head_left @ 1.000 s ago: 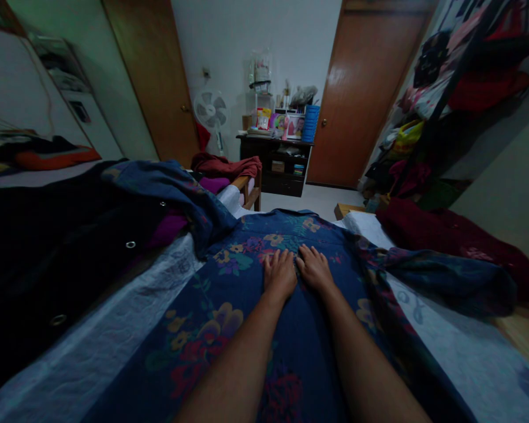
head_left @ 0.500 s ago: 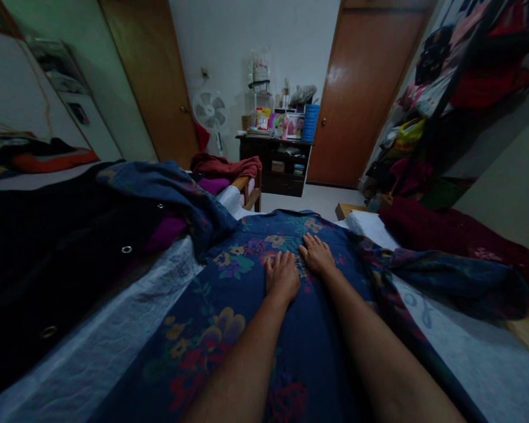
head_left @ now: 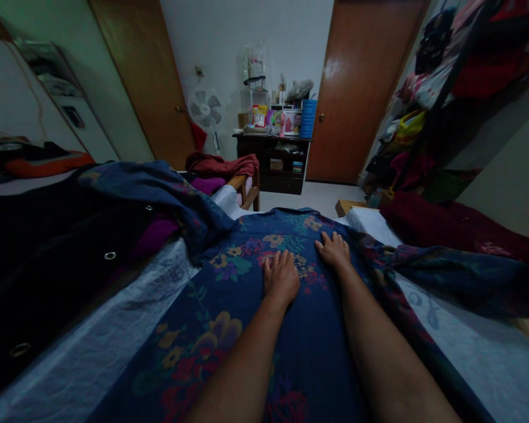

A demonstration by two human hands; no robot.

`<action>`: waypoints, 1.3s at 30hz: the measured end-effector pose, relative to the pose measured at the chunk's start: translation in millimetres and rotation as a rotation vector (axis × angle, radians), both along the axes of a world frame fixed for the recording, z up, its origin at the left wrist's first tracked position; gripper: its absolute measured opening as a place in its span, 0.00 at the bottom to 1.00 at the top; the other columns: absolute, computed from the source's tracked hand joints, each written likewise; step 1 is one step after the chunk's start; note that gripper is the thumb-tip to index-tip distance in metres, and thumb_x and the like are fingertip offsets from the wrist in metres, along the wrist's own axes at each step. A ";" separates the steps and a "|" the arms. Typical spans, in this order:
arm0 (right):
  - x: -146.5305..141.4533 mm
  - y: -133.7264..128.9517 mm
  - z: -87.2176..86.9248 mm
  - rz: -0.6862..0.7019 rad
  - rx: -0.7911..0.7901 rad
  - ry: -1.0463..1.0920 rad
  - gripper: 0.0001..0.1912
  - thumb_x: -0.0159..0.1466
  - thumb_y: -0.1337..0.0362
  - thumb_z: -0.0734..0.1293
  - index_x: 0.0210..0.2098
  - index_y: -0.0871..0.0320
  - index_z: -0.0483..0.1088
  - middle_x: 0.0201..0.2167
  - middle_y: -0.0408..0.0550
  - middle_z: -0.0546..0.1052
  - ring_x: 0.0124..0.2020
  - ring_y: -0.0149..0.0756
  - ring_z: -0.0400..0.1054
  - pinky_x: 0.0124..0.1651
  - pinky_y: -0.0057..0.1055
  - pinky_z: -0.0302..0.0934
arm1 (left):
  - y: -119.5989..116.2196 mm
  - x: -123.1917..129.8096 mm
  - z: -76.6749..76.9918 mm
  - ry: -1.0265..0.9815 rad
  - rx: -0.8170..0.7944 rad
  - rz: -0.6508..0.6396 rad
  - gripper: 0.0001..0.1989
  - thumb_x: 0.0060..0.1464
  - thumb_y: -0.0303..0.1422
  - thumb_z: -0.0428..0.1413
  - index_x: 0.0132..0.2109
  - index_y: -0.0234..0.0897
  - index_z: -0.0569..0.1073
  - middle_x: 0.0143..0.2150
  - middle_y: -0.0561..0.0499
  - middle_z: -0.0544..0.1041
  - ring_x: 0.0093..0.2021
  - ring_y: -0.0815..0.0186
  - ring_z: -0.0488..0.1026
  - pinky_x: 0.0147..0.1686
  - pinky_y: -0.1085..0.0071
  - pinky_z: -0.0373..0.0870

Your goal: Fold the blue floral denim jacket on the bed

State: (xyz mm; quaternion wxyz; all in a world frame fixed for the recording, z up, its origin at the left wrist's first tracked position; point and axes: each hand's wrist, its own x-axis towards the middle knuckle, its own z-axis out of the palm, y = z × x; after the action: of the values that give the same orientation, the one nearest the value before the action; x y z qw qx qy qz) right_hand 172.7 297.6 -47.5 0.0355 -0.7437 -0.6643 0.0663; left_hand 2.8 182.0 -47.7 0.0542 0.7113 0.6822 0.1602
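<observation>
A dark blue long-sleeved shirt [head_left: 229,294] with red, yellow and purple flowers lies spread before me, its collar end away from me. One sleeve [head_left: 158,188] stretches left over dark cloth, the other sleeve [head_left: 462,276] to the right. On the middle of the shirt, my left hand [head_left: 282,279] rests flat with its fingers extended. My right hand [head_left: 335,249] lies on the upper right part, fingers slightly spread. Neither hand grips the cloth.
Under the shirt is a light patterned sheet [head_left: 471,329]. Black cloth with metal eyelets [head_left: 48,264] lies on the left, maroon cloth [head_left: 449,226] on the right. Beyond stand a fan [head_left: 206,108], a dark cabinet [head_left: 271,185] and a wooden door [head_left: 352,88].
My right hand has slid to the right across the shirt, away from my left hand. The left hand stays at nearly the same spot. The view has shifted slightly.
</observation>
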 end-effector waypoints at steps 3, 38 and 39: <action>0.4 3.1 -1.7 -0.060 0.038 0.000 0.34 0.69 0.45 0.50 0.69 0.55 0.50 0.71 0.59 0.49 0.70 0.50 0.43 0.67 0.45 0.39 | -0.4 0.0 -0.5 0.005 0.007 0.001 0.24 0.64 0.35 0.43 0.65 0.41 0.63 0.68 0.49 0.62 0.69 0.57 0.53 0.68 0.48 0.46; -20.3 47.5 -2.6 -0.168 0.132 0.046 0.38 0.67 0.40 0.49 0.67 0.54 0.56 0.69 0.63 0.52 0.69 0.61 0.43 0.65 0.55 0.36 | 0.4 2.9 -4.2 -0.009 0.028 0.008 0.24 0.63 0.35 0.42 0.65 0.41 0.63 0.68 0.49 0.62 0.69 0.56 0.53 0.68 0.47 0.43; -20.4 47.4 -3.1 -0.176 0.144 0.043 0.38 0.67 0.40 0.49 0.67 0.55 0.57 0.69 0.64 0.52 0.68 0.61 0.44 0.65 0.55 0.37 | 0.4 2.8 -4.5 -0.008 0.032 0.008 0.24 0.63 0.35 0.42 0.65 0.41 0.63 0.68 0.48 0.62 0.69 0.56 0.53 0.68 0.47 0.43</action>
State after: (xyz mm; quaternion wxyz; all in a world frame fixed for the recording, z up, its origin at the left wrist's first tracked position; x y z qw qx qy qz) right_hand 152.3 345.1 -50.6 0.1087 -0.7930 -0.5986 0.0307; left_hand 5.7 182.4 -52.2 0.0448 0.7086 0.6824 0.1739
